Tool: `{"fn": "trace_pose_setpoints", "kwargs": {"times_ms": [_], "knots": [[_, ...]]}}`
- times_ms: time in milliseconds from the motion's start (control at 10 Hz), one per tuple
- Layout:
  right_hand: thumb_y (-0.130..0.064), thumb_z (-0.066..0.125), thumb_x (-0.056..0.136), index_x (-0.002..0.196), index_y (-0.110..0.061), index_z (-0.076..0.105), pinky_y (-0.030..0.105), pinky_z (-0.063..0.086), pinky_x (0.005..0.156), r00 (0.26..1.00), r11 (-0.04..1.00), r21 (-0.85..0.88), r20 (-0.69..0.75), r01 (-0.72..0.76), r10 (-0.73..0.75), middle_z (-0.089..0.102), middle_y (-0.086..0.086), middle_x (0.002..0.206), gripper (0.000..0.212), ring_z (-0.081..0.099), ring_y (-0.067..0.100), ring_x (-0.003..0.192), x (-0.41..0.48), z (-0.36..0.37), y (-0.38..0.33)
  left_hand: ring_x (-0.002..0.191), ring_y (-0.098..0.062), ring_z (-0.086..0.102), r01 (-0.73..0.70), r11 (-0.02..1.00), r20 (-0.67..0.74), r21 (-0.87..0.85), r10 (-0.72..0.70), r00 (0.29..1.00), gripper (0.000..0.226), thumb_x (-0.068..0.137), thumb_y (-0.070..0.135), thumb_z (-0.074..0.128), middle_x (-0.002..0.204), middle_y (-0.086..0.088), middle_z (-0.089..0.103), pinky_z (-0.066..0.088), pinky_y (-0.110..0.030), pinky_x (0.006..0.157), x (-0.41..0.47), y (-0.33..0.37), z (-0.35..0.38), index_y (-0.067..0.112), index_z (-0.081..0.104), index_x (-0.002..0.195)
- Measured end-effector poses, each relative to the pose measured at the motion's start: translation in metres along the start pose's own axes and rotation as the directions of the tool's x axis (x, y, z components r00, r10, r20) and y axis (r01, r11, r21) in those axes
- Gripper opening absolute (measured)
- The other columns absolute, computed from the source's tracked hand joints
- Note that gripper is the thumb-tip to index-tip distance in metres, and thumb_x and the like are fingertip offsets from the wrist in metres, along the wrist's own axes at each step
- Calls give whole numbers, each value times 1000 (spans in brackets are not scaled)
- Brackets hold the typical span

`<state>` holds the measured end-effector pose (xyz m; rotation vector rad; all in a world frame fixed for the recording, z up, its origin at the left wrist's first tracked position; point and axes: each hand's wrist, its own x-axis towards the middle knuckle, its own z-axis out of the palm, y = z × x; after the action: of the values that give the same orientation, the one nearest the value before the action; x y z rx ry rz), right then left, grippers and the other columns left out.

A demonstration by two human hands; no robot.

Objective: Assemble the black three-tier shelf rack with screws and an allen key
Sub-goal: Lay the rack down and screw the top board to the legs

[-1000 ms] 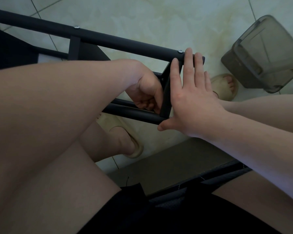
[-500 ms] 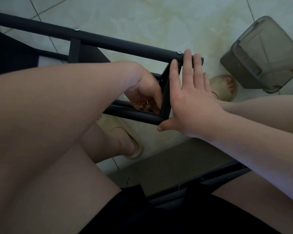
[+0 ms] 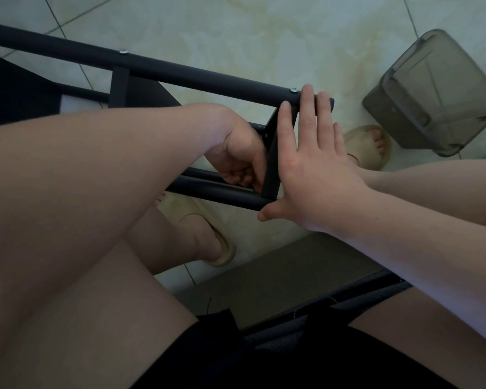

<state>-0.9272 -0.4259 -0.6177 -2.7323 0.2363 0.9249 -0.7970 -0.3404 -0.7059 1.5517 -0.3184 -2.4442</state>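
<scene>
Black rack (image 3: pixel 197 80) braced at one end
Right hand (image 3: pixel 314 169) is laid flat against the end bar (image 3: pixel 271 169); left hand (image 3: pixel 239 155) is curled beside it, contents unseen.

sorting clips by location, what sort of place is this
Probably a room at home: pale floor tiles, beige slippers on the person's feet, and a smoky plastic bin beside the black rack frame.
</scene>
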Motion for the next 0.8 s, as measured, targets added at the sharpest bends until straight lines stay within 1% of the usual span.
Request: {"fn": "trace_pose_setpoints", "kwargs": {"times_ms": [100,200,300,400,500,700,800], "knots": [[-73,80,62,154,-4,-25,60,-1,123,1000,1000,1,0,2,-2,-36,25,158,156,-30,46,148,0,0,0,59,-7,51,-3,1000,0,-13,3,1000,12,66,10,69,67,4,63,43,-18,58,-1,0,-1,17,73,76],[-73,81,61,154,-4,-25,60,-1,123,1000,1000,4,2,1,-1,-36,25,158,157,-30,46,148,0,-1,0,63,-8,54,11,999,-11,-32,-11,1000,21,64,14,73,72,4,66,46,-21,62,-3,0,-3,16,72,85],[-74,80,61,154,-4,-25,60,-2,123,1000,1000,6,8,-3,3,-37,25,157,157,-30,45,148,0,-1,0,64,-9,54,42,999,-28,-23,-43,999,27,63,23,76,76,5,68,45,-23,64,-5,-2,-3,18,73,90],[-74,80,62,154,-4,-25,60,-1,123,1000,1000,3,11,0,0,-37,25,157,156,-30,46,148,0,-1,0,62,-8,49,63,998,-36,11,-63,997,27,61,23,74,72,6,65,41,-21,62,-4,-1,0,17,71,87],[-73,80,63,154,-3,-25,60,-1,123,1000,1000,3,8,2,-2,-36,26,157,156,-30,46,148,-1,-1,-1,59,-7,45,56,998,-41,12,-56,998,24,63,18,70,68,6,63,36,-19,60,-3,2,3,15,69,86],[-72,81,63,154,-4,-25,60,-1,123,1000,1000,11,14,-1,1,-37,26,157,156,-31,46,147,-1,-2,-1,58,-6,46,41,999,-50,5,-41,998,23,64,14,69,67,4,63,37,-18,60,-1,2,3,13,68,86],[-72,81,63,154,-4,-25,60,-1,123,1000,1000,14,13,0,-1,-37,25,157,156,-31,45,148,-1,-1,-1,58,-7,48,29,1000,-44,1,-29,999,12,69,10,69,66,4,63,40,-17,58,-2,2,1,14,70,80]]}}
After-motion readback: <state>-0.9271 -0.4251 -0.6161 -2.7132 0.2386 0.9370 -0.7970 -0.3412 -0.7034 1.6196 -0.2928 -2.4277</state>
